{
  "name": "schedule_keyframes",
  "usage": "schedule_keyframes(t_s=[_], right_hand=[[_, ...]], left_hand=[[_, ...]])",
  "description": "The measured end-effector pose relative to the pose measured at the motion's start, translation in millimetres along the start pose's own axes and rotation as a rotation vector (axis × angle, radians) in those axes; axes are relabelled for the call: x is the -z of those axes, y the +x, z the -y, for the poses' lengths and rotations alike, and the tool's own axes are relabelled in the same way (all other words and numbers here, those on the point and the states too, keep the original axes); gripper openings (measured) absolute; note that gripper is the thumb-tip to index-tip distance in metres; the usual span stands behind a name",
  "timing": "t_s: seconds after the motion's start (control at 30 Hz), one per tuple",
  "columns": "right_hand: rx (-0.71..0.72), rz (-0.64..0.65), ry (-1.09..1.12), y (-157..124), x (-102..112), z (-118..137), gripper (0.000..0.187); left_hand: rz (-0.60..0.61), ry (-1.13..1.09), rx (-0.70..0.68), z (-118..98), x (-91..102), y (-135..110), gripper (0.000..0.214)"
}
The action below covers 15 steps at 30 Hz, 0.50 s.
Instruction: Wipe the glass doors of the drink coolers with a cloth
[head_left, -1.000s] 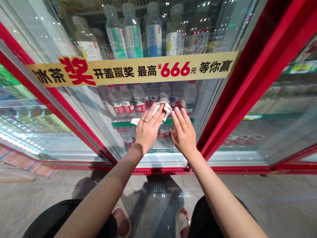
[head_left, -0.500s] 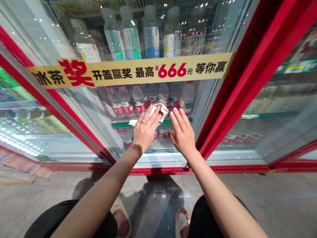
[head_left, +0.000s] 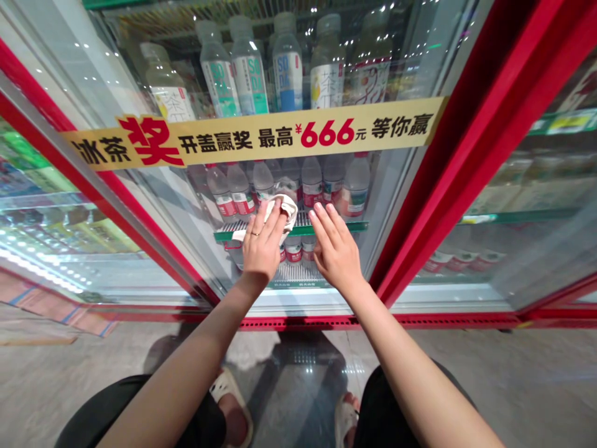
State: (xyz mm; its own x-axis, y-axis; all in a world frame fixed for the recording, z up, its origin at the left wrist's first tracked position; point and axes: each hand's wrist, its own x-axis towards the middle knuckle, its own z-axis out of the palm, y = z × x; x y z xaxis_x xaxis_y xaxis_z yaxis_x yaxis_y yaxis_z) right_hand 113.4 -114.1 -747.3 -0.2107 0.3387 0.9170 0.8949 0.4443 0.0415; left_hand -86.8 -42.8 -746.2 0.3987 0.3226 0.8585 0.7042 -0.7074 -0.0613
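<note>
My left hand presses a crumpled white cloth against the glass door of a drinks cooler, below the yellow strip. The cloth bunches out past the fingertips and at the hand's left side; the part beneath the palm is hidden. To the right, my right hand holds nothing, its fingers stretched out and close together near the glass. Whether its fingertips touch the pane I cannot tell. Behind the door, several red-labelled water bottles stand on a green-edged shelf.
A yellow strip with printed characters crosses the door. Soda bottles stand on the upper shelf inside. Red frames border the door, with another cooler section to each side. Flattened cardboard lies at lower left on the grey floor.
My left hand has slid a little left across the glass with the cloth. My right hand has also shifted slightly left, and the view has moved slightly.
</note>
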Motion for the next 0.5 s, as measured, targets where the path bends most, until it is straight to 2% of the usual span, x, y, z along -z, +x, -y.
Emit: schedule_keyframes(t_s=[0.2,0.33,0.5], right_hand=[[-0.014,0.058,0.004,4.7,-5.7,7.9,0.087],[-0.036,0.107,0.029,4.9,-11.4,12.3,0.084],[-0.029,0.125,0.052,5.0,-19.1,14.9,0.083]], left_hand=[[0.024,0.063,-0.107,9.2,4.7,-11.3,0.057],[-0.003,0.056,-0.016,19.0,8.1,-13.9,0.055],[0.031,0.005,0.052,12.7,10.6,-0.2,0.057]])
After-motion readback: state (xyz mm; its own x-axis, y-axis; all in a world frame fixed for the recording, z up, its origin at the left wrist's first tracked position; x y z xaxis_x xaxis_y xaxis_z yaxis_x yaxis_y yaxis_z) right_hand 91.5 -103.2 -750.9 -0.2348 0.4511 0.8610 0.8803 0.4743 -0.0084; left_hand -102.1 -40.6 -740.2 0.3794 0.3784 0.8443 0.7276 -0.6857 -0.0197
